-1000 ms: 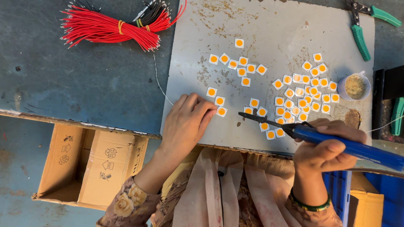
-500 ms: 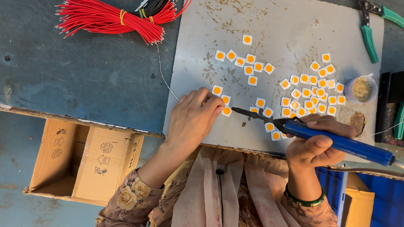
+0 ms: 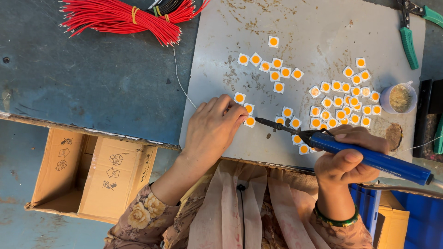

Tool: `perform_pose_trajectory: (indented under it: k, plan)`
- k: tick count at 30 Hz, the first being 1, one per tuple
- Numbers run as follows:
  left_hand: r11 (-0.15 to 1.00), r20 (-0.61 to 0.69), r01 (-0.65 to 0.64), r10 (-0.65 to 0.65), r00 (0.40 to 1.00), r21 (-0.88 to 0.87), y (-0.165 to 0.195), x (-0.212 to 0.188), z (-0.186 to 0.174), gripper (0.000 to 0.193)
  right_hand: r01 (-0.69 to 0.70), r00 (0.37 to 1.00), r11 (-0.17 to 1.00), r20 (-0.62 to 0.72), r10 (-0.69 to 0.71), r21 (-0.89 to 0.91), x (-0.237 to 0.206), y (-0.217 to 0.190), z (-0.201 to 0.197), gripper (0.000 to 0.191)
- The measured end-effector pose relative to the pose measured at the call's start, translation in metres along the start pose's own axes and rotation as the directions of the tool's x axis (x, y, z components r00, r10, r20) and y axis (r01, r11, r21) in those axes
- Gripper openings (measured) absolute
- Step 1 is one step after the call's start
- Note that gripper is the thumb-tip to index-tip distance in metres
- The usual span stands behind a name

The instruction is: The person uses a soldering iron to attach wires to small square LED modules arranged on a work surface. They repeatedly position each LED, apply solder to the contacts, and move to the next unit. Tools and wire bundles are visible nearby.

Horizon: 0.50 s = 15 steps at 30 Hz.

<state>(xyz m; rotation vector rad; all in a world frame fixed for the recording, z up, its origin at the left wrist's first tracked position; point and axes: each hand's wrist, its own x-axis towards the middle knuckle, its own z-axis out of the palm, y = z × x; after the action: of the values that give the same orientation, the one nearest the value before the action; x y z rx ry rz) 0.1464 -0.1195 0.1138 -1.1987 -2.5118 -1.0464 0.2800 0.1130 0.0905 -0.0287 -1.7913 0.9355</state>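
Note:
My left hand (image 3: 213,130) rests on the grey work board (image 3: 323,27), its fingertips pinning a small white square chip with an orange centre (image 3: 250,121). A thin solder wire (image 3: 182,85) runs from under this hand towards the red wires. My right hand (image 3: 351,159) grips a blue-handled soldering iron (image 3: 369,157); its dark tip (image 3: 259,121) lies just right of the pinned chip. Several more such chips lie scattered in a loose group (image 3: 344,103) and in a smaller cluster (image 3: 274,69) on the board.
A bundle of red wires (image 3: 124,18) lies at the top left on the blue table. Green-handled pliers (image 3: 408,39) sit top right, beside a small tub of flux (image 3: 399,98). An open cardboard box (image 3: 87,173) stands below the table edge at left.
The iron's tip has moved left across the board until it lies beside the chip under my left fingertips. My left hand has stayed on that chip.

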Motion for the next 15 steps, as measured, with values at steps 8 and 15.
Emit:
perform_pose_trajectory:
  k: [8,15]
  plan:
    - [0.998,-0.031,0.018,-0.02,0.999,-0.062,-0.001,-0.003,-0.002,0.011,-0.077,0.996,0.997,0.054,0.077,0.006,0.012,-0.016,-0.002,0.056]
    - [0.996,-0.04,0.04,-0.044,0.998,-0.082,0.0,-0.003,-0.002,0.01,-0.069,0.997,0.998,0.047,0.069,0.014,0.014,-0.019,0.001,0.058]
